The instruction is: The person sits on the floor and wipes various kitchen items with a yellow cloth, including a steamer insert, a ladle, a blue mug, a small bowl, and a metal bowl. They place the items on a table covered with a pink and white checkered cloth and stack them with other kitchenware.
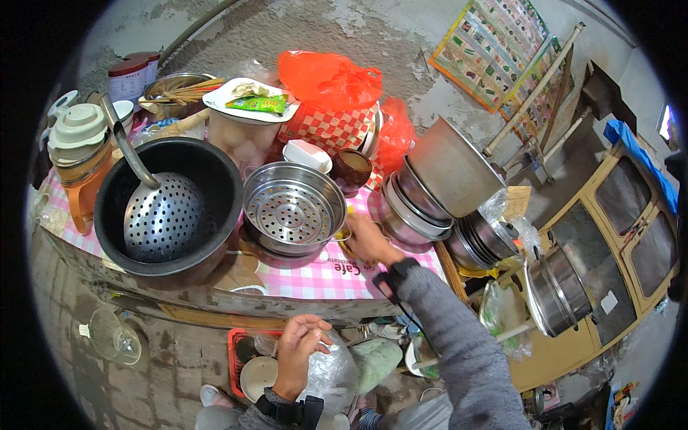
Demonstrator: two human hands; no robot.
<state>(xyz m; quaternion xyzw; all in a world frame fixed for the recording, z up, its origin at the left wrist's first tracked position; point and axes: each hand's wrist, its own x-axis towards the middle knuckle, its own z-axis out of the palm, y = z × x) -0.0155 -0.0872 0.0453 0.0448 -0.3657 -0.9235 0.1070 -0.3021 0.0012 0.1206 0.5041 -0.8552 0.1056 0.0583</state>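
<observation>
Left of right fingers [360,233]: steel steamer [292,209].
Fingers bent at its side, grip indeterminable; left fingers [308,325] loosely half-open.

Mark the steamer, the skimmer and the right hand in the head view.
Steamer [292,215]: head view, middle of its perforated base.
Skimmer [163,219]: head view, middle of its perforated bowl.
Right hand [370,241]: head view, back of the hand.
</observation>
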